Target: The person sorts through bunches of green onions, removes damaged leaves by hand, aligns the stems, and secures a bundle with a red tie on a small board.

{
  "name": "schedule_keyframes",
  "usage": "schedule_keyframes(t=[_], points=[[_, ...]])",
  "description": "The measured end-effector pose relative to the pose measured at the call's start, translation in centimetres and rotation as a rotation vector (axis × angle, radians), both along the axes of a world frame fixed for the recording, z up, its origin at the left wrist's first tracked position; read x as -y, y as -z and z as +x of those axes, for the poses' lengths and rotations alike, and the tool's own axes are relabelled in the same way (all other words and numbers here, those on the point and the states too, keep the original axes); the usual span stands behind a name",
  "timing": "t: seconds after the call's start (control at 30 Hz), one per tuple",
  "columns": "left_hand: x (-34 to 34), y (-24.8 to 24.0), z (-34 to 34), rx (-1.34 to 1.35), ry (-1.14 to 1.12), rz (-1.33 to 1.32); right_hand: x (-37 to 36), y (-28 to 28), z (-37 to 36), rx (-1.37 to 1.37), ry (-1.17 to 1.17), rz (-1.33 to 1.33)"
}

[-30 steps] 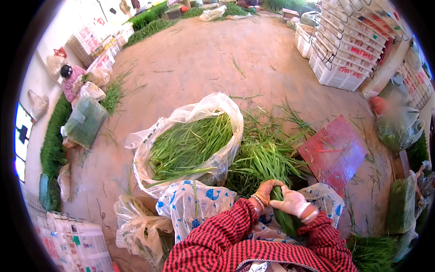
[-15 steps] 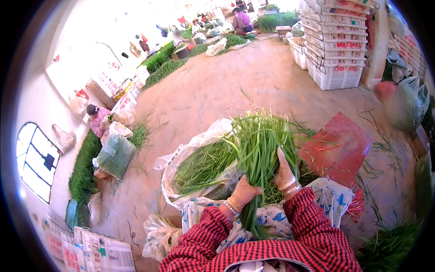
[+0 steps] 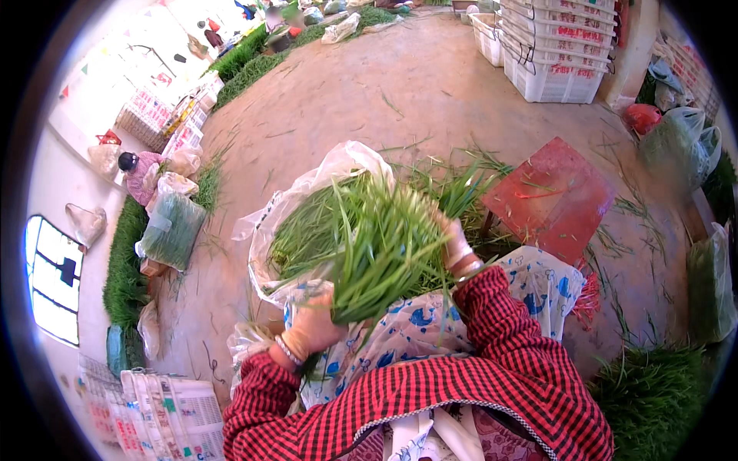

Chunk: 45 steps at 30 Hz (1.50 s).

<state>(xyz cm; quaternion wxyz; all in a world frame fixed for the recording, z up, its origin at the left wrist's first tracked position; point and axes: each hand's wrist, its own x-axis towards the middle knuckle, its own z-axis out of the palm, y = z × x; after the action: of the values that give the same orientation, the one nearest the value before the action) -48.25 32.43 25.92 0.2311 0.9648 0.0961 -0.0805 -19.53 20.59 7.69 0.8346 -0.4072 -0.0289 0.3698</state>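
Note:
A thick bunch of chives (image 3: 392, 257) lies slantwise between my hands, blurred by motion. My left hand (image 3: 314, 323) is closed around its lower left end. At its upper right side my right hand (image 3: 453, 242) grips the stems, its fingers partly hidden behind them. Under and beside the bunch, a white plastic bag (image 3: 257, 265) stands wide with more chives (image 3: 307, 230) inside. Across my lap spreads a plastic sheet with blue prints (image 3: 419, 319). Loose chives (image 3: 465, 188) lie on the floor just beyond my right hand.
To the right stands a low red board (image 3: 557, 200), with red ties (image 3: 586, 296) by its near corner. Stacked white crates (image 3: 553, 73) rise at the far right. A co-worker (image 3: 142, 177) sits left behind a filled bag (image 3: 173, 230). Chives (image 3: 646, 399) are heaped at lower right.
The bunch has swung from upright to slanting and moved left and down over the bag. My left hand has moved left; my right hand is slightly higher in view. The view has tilted downward.

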Motion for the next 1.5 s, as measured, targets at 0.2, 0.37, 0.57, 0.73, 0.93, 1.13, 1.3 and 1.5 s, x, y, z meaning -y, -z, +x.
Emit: schedule_keyframes(t=[0.2, 0.37, 0.57, 0.73, 0.93, 1.13, 1.3, 1.5], points=[[2.8, 3.1, -5.3, -0.01, -0.117, -0.032, 0.3, 6.6, -3.4, 0.616, 0.013, -0.342], [3.6, 4.0, -8.3, -0.017, -0.405, -0.23, -1.5, 4.7, -4.7, 0.612, -0.152, -0.589], [2.9, 3.6, -4.1, 0.066, -0.437, -0.482, -2.4, 4.8, 2.6, 0.791, 0.177, -0.598], [2.8, 3.5, -4.1, 0.038, -0.564, -1.011, -2.1, 2.2, 7.6, 0.769, 0.361, -0.706], [2.6, 3.6, -9.5, 0.001, -0.686, -1.203, 5.3, -0.3, 14.2, 0.653, 0.333, -0.797], [1.9, 2.9, -8.7, -0.024, -0.928, -1.155, 9.3, -3.8, 9.0, 1.249, -0.857, -1.256], [1.9, 4.6, -7.4, -0.018, -0.883, -1.008, 4.3, -12.3, 0.0, 1.269, -0.594, -0.638], [2.9, 5.5, -7.3, 0.05, -0.754, -0.9, -0.9, -8.0, -5.1, 1.34, -0.615, -0.678]])
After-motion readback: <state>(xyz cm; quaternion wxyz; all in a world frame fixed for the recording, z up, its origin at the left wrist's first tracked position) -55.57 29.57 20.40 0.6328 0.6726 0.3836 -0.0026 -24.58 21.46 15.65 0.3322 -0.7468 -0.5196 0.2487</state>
